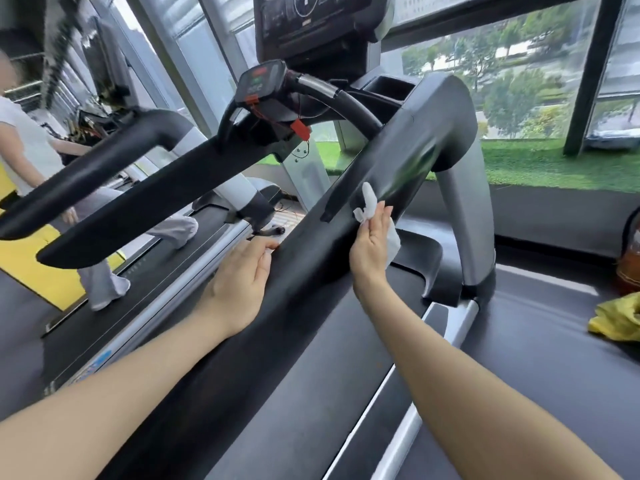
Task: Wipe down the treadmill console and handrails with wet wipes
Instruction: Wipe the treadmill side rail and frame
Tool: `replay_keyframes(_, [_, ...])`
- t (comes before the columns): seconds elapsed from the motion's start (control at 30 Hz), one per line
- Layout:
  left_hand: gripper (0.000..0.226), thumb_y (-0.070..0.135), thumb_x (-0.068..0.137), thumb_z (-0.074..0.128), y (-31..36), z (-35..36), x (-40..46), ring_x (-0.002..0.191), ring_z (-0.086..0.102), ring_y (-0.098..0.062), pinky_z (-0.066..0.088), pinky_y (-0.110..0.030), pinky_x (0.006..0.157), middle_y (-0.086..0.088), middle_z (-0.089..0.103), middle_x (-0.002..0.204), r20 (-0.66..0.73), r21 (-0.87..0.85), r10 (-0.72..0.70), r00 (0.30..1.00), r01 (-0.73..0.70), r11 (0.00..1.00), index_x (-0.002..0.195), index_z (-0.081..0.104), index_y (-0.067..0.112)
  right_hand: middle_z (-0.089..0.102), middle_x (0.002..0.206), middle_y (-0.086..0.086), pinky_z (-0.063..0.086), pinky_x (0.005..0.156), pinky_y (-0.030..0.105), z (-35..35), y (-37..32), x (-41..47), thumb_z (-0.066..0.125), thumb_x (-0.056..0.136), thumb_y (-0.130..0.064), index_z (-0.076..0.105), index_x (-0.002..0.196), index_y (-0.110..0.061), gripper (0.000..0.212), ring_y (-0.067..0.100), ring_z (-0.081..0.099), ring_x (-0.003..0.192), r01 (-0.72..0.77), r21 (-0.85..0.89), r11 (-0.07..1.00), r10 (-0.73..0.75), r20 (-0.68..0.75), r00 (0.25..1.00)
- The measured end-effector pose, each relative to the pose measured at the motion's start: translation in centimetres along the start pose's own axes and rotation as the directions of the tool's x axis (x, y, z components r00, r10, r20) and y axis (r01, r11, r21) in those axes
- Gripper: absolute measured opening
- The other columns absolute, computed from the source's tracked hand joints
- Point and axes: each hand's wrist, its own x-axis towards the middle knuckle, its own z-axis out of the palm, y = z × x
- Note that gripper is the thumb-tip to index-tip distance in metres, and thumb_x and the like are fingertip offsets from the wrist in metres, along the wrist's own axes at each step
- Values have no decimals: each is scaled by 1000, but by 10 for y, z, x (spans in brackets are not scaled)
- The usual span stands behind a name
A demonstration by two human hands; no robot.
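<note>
my right grip (pixel 372 237) pinches the wet wipe (pixel 369 202) against the black handrail (pixel 311 258), while my left grip (pixel 242 282), fingers flat together, presses its 9 o'clock side

Open room lies right of the near handrail (pixel 346 244), above the belt (pixel 346 358). The grey upright (pixel 464 216) blocks its far end. Leftward, another handrail (pixel 166 192) stands beyond a gap.
</note>
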Motion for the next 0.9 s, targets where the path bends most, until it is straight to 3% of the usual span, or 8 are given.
replay_keyframes(0.13, [48,36,90,26,2,-2,-1,113,46,-16,27,-19,98,0,52,113,11,-22,-8,1000,8,1000,124,53,15,7,159,-2,-1,98,1,-13,-7,51,27,104,-14,21,150,-16,46,6,6,144,-64,-11,998,63,-14,998])
replay_keyframes(0.3, [47,37,90,26,4,-3,-3,112,47,-14,30,-21,99,0,53,115,51,-48,-46,998,48,998,123,53,17,44,144,1,14,81,-13,-22,-26,71,36,102,-21,46,138,-14,38,-23,38,112,-130,48,990,135,-152,979])
replay_keyframes(0.4, [43,38,93,28,3,-4,-2,113,47,-11,33,-27,103,2,51,117,61,-79,-64,996,69,994,123,52,19,17,157,4,-5,87,-12,-13,-33,40,30,103,-12,27,147,-10,44,0,13,142,-20,-101,995,18,-18,1000])
replay_keyframes(0.47, [32,28,100,33,0,-3,-1,114,46,-12,31,-25,103,-1,50,118,72,-97,-71,995,78,992,124,52,18,5,159,-1,-10,92,-7,-2,-30,9,29,103,-10,19,149,-14,47,11,-1,146,92,-149,985,-80,86,993])
replay_keyframes(0.57, [30,16,100,37,0,-2,0,117,43,-17,26,-21,102,-7,49,119,62,-105,-73,995,79,991,125,54,16,0,155,-12,-10,102,2,11,-23,-43,30,103,-12,15,150,-20,49,6,-5,144,198,-185,962,-166,175,970])
replay_keyframes(0.67, [29,8,98,42,7,-9,-7,117,44,-21,23,-13,95,-14,52,116,8,-118,-62,998,63,991,122,57,5,-4,148,-21,-10,99,-3,19,-21,-91,29,103,-12,15,149,-23,49,3,-7,142,272,-200,941,-225,229,947])
replay_keyframes(0.8, [23,5,95,45,2,-19,-34,109,48,-27,30,-20,87,-16,52,108,-21,-110,-89,996,86,990,114,59,3,-5,148,-24,-3,90,-11,30,-23,-142,28,104,-13,17,149,-25,48,-2,-11,140,331,-252,910,-246,314,917])
replay_keyframes(0.9, [19,4,94,45,-5,-28,-53,106,49,-27,29,-20,82,-16,51,108,-21,-138,-159,987,154,978,106,59,4,-1,151,-21,2,105,0,36,-20,-178,29,102,-8,20,150,-21,50,2,-12,142,474,-327,818,-318,429,845])
